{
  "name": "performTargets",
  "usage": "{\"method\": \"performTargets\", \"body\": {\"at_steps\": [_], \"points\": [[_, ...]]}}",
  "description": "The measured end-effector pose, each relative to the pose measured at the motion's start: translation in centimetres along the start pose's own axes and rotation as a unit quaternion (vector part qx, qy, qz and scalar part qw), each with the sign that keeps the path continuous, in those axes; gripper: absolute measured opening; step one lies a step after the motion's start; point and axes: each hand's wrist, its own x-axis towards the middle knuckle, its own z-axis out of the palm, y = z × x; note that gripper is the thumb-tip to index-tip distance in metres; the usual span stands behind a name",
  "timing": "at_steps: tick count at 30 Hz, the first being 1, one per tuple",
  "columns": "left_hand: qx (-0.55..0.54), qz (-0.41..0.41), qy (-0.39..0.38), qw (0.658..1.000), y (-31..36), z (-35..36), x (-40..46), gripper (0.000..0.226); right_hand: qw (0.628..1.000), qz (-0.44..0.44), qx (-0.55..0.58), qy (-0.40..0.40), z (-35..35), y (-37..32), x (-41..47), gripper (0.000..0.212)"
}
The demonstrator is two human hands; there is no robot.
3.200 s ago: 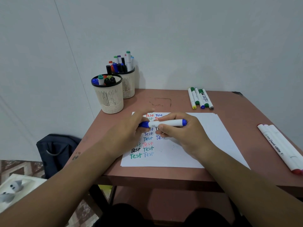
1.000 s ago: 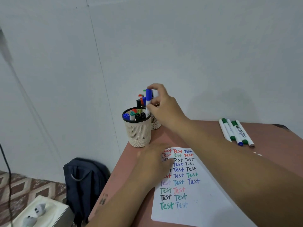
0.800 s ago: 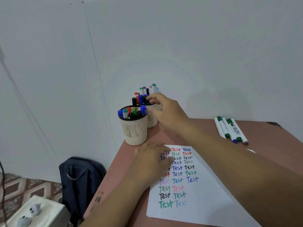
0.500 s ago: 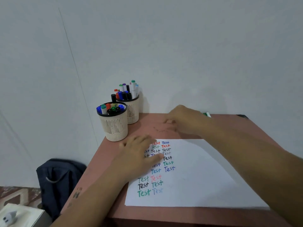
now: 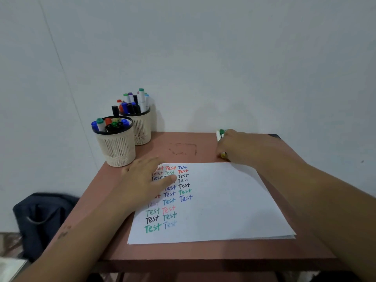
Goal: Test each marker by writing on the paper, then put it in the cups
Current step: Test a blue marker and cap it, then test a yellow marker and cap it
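Presently, right hand (image 5: 240, 147) covers the white markers (image 5: 219, 135) at the bench's (image 5: 203, 253) far edge; its grip cannot be judged. Left hand (image 5: 142, 180) lies flat, fingers apart, on the paper (image 5: 223, 200). Both cups (image 5: 116, 147) stand full at the far left corner.

Head camera looks forward-down over the table (image 5: 203, 251).

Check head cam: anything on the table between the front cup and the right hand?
Head view: no object there. Between the front cup and the right hand lies bare table, with only a dark scribble mark on its surface.
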Motion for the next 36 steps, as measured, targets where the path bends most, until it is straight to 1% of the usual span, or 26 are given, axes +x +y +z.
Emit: {"method": "performTargets", "body": {"at_steps": [3, 5, 6, 8, 9, 10, 12, 13, 14, 15, 16, 17, 19, 21, 23, 25, 26, 27, 28, 29, 30, 31, 32, 34, 36], "points": [[-0.006, -0.003, 0.009, 1.0, 0.1, 0.0, 0.0, 0.067, 0.991, -0.064, -0.078, 0.093, 2.3, 0.4, 1.0, 0.036], [-0.01, -0.007, 0.017, 1.0, 0.1, 0.0, 0.0, 0.067, 0.977, -0.088, -0.103, 0.167, 2.7, 0.1, 1.2, 0.03], [-0.013, -0.009, 0.021, 1.0, 0.1, -0.1, -0.1, 0.067, 0.97, -0.097, -0.09, 0.204, 2.7, -0.3, 1.1, 0.026], [-0.024, -0.009, 0.034, 0.999, 0.1, -0.1, -0.2, 0.067, 0.951, -0.123, -0.009, 0.282, 1.7, -1.5, 0.6, 0.016], [-0.029, -0.006, 0.043, 0.999, 0.0, 0.0, -0.2, 0.067, 0.943, -0.12, 0.043, 0.308, 0.9, -2.1, 0.5, 0.012], [-0.034, -0.001, 0.053, 0.998, 0.0, 0.0, -0.2, 0.066, 0.942, -0.097, 0.084, 0.309, -0.2, -2.8, 0.1, 0.017], [-0.046, 0.015, 0.081, 0.996, -0.1, 0.2, -0.3, 0.063, 0.942, -0.046, 0.169, 0.285, -2.2, -4.2, -0.8, 0.031], [-0.052, 0.022, 0.092, 0.994, -0.1, 0.2, -0.3, 0.062, 0.931, -0.027, 0.233, 0.279, -3.3, -4.9, -1.6, 0.03], [-0.06, 0.03, 0.099, 0.993, -0.1, 0.3, -0.4, 0.063, 0.902, -0.017, 0.313, 0.297, -4.2, -5.6, -2.4, 0.021], [-0.068, 0.04, 0.106, 0.991, -0.1, 0.3, -0.5, 0.063, 0.862, -0.011, 0.395, 0.318, -4.9, -6.1, -3.1, 0.012], [-0.074, 0.051, 0.113, 0.989, -0.1, 0.3, -0.6, 0.063, 0.825, -0.005, 0.46, 0.328, -5.4, -6.5, -3.9, 0.012], [-0.081, 0.061, 0.118, 0.988, -0.1, 0.3, -0.7, 0.061, 0.795, -0.005, 0.513, 0.322, -6.1, -7.0, -4.7, 0.016], [-0.092, 0.075, 0.124, 0.985, 0.1, 0.2, -0.8, 0.053, 0.755, -0.01, 0.584, 0.297, -6.6, -7.5, -5.3, 0.02], [-0.085, 0.08, 0.129, 0.985, 0.2, 0.1, -0.7, 0.036, 0.74, -0.005, 0.611, 0.281, -6.6, -7.9, -5.5, 0.021], [-0.069, 0.062, 0.134, 0.987, 0.3, 0.0, -0.6, 0.016, 0.737, 0.0, 0.618, 0.274, -6.6, -8.1, -5.5, 0.02], [-0.07, 0.039, 0.132, 0.988, 0.3, -0.1, -0.5, 0.008, 0.748, -0.003, 0.611, 0.26, -6.3, -8.1, -5.4, 0.02], [-0.071, 0.037, 0.135, 0.988, 0.3, -0.1, -0.4, 0.006, 0.763, -0.001, 0.596, 0.252, -6.1, -8.0, -5.3, 0.02], [-0.07, 0.04, 0.14, 0.987, 0.3, -0.1, -0.4, 0.007, 0.791, -0.002, 0.557, 0.253, -5.8, -7.8, -4.9, 0.019], [-0.066, 0.044, 0.144, 0.986, 0.3, 0.0, -0.3, 0.008, 0.834, -0.004, 0.488, 0.257, -5.3, -7.6, -4.5, 0.016], [-0.062, 0.047, 0.145, 0.986, 0.2, 0.0, -0.2, 0.009, 0.879, -0.01, 0.402, 0.259, -4.8, -7.5, -4.0, 0.014], [-0.055, 0.05, 0.145, 0.987, 0.0, 0.1, -0.1, 0.011, 0.913, -0.02, 0.314, 0.258, -4.4, -7.7, -3.7, 0.013], [-0.046, 0.052, 0.148, 0.987, -0.1, 0.2, 0.0, 0.014, 0.932, -0.038, 0.246, 0.265, -4.1, -8.1, -3.4, 0.013], [-0.036, 0.053, 0.151, 0.986, -0.3, 0.3, 0.1, 0.016, 0.939, -0.061, 0.194, 0.279, -4.0, -8.5, -3.1, 0.01], [-0.025, 0.057, 0.159, 0.985, -0.6, 0.3, 0.1, 0.019, 0.931, -0.111, 0.122, 0.325, -3.6, -9.3, -2.4, 0.002], [-0.019, 0.073, 0.168, 0.983, -0.5, 0.3, 0.1, 0.02, 0.914, -0.142, 0.067, 0.373, -3.1, -9.8, -1.7, 0.009]]}}
